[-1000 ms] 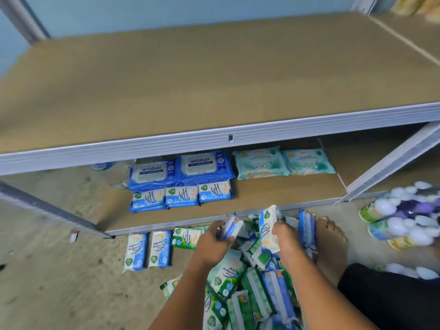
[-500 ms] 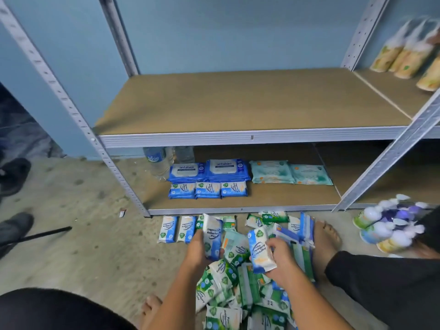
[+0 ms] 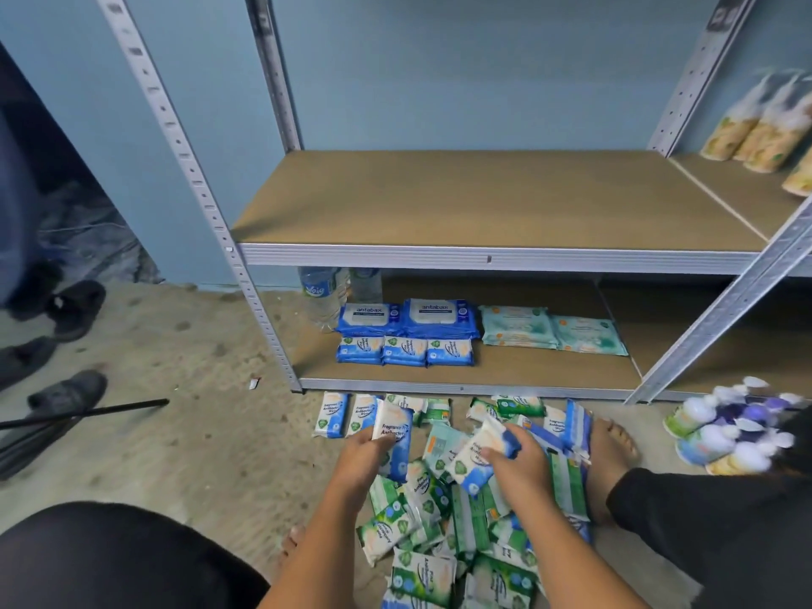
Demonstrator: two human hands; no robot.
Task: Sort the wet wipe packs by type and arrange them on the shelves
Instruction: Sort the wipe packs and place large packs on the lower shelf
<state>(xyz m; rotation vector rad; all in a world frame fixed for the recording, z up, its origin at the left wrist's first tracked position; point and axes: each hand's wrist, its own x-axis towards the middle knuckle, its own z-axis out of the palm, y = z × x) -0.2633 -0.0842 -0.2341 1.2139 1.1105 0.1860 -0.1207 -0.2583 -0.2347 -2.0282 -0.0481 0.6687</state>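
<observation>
Blue-white pack (image 3: pixel 395 448): I grip it in my left hand (image 3: pixel 358 459).
Second pack (image 3: pixel 472 464): fingers of my right hand (image 3: pixel 523 470) curl round it, over the pile (image 3: pixel 422 520).

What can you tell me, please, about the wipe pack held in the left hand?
The pack is a flat, soft pouch in what looks like glossy plastic film, white at the top and blue toward the bottom, printed "Fragrance" and "Antibacter...". It stands roughly upright, face to the camera, above the heap of packs on the floor. The left hand holds it by its lower left edge.
</observation>
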